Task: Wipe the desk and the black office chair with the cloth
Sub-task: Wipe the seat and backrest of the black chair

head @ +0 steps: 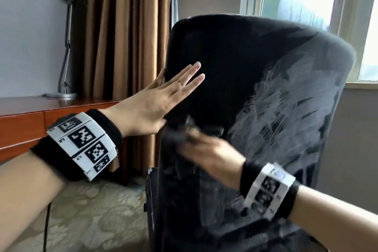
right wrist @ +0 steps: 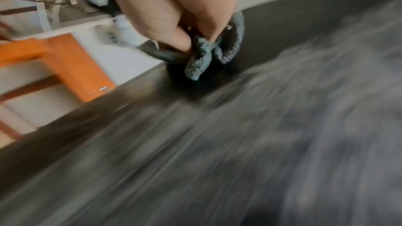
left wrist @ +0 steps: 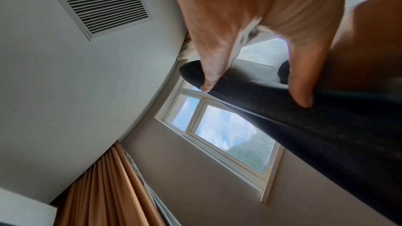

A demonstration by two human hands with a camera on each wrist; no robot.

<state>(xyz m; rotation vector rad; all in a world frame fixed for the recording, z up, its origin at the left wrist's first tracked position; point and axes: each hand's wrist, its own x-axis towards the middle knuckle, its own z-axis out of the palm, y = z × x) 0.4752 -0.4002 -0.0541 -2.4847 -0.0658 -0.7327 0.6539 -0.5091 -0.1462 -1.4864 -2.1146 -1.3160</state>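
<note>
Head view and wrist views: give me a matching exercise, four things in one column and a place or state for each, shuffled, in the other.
Things:
1. left hand
2. right hand
3. cloth
4. lamp

States:
A. stands on the desk
B. bunched in curled fingers
C. fingers straight, flat against the chair
D. motion-blurred, low on the chair back

Pairs: 1-C, 2-D, 3-B, 4-A

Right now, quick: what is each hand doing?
Left hand: open, fingers straight, flat against the black office chair backrest.
Right hand: closed, gripping the grey cloth on the chair's back.
</note>
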